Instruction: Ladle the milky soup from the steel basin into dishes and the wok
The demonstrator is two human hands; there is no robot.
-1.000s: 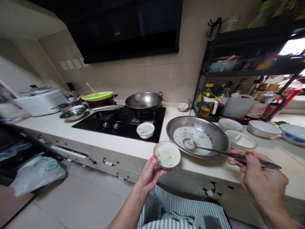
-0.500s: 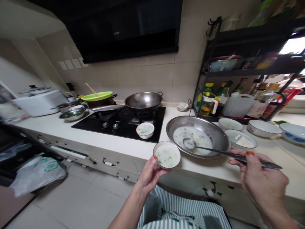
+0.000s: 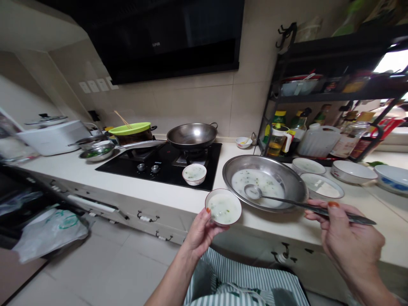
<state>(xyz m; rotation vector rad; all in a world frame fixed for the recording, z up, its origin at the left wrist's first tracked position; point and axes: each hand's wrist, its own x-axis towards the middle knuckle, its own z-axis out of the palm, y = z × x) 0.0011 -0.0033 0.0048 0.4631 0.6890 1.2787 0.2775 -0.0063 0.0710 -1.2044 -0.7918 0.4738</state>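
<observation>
White counter (image 3: 172, 195) crosses our kitchen, its front edge just beyond our striped apron (image 3: 248, 293). Our hands are apart, each gripping something. Our right hand (image 3: 350, 238) is closed around the handle of a ladle (image 3: 287, 201); our left hand (image 3: 204, 231) clasps a bowl (image 3: 225, 207) of thin white soup from below, thumb at the rim. That bowl is held up at the counter's front edge, so a tilt or slipping thumb could send soup onto apron or floor.

Past it, near the same edge, sits a steel basin (image 3: 291, 176) with more soup, the ladle's head in it. The handle crosses the basin's right rim; whether they touch we cannot tell. Leaning hard there might tip the basin, and lifting the ladle too quickly could drip on the counter. Just beside that rim stand two bowls (image 3: 321, 187), which a stray right wrist could knock.

On the stove's (image 3: 168, 170) front right corner, another soup bowl (image 3: 194, 175) stands where a careless left arm might catch it. Behind it, the wok (image 3: 181, 136) could burn us if hot, though its heat does not show.
</observation>
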